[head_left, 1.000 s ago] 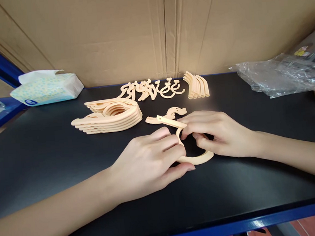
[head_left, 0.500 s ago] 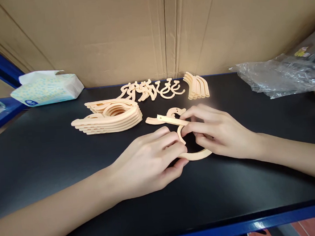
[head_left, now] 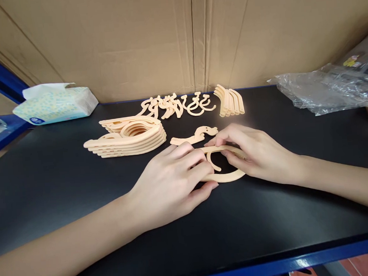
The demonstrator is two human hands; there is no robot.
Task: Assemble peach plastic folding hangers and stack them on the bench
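Head view: hanger (head_left: pixel 227 177) pale peach, curved, apparently folded.

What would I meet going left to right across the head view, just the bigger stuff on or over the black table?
Tissue pack, stack of hanger parts, your left hand, your right hand, plastic bag.

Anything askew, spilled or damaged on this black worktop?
Nothing looks spilled or broken, the held piece included, as far as it shows. The plastic bag at right looks untidiest, lying crumpled, while the peach frames are neatly stacked.
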